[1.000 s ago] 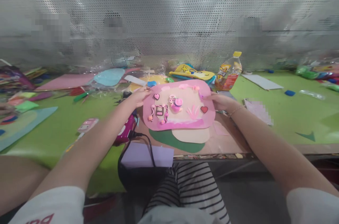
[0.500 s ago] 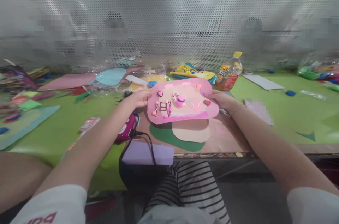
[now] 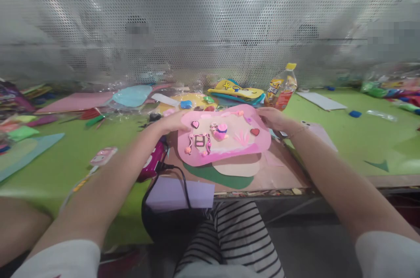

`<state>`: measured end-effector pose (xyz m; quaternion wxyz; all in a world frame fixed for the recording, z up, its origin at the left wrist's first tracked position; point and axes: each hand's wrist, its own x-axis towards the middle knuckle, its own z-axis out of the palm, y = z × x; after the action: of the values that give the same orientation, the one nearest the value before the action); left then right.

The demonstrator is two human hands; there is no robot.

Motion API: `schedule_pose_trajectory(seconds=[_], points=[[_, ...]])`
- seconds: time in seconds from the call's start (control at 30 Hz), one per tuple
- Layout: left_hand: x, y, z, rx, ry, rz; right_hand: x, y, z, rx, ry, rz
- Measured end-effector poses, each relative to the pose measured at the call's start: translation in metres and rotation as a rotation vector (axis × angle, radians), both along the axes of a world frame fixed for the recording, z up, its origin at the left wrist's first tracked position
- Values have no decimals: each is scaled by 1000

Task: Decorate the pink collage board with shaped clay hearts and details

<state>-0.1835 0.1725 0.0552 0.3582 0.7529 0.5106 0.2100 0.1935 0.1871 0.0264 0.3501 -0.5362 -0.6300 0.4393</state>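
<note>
Both my hands hold a pink foam craft board [image 3: 226, 149] above the green table [image 3: 65, 164]. My left hand [image 3: 172, 121] grips its left edge and my right hand [image 3: 271, 118] grips its upper right corner. The board carries a beige panel with small hearts, a pink figure and a little ladder-like piece glued on. Beneath it lie a beige foam shape [image 3: 238, 167] and a dark green foam shape [image 3: 210, 175] on brown card.
A drink bottle [image 3: 282, 87] stands behind the board, beside a yellow foam piece [image 3: 236, 90]. A magenta glue gun [image 3: 154, 164] with a black cord lies left of the board. Foam sheets and scraps litter the table. A perforated metal screen [image 3: 210, 24] walls the far side.
The board rose slightly and tipped flatter, then came back down a little toward me. Both hands kept their grip on it.
</note>
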Motion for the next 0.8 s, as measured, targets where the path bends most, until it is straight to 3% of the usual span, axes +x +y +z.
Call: schedule_pose_trajectory(seconds=[0.1, 0.27, 0.43, 0.57, 0.8], points=[[0, 2, 0, 104, 185, -59, 7, 3, 1, 88, -292, -39], [-3, 5, -1, 121, 419, -200, 7, 1, 6, 222, -746, -39], [-1, -2, 3, 134, 536, -272, -3, -6, 9, 152, -1083, 51], [5, -8, 3, 156, 582, -301, -9, -7, 7, 84, -1228, 129], [0, -2, -4, 211, 666, -206, -12, -3, 3, 119, -1286, 132]])
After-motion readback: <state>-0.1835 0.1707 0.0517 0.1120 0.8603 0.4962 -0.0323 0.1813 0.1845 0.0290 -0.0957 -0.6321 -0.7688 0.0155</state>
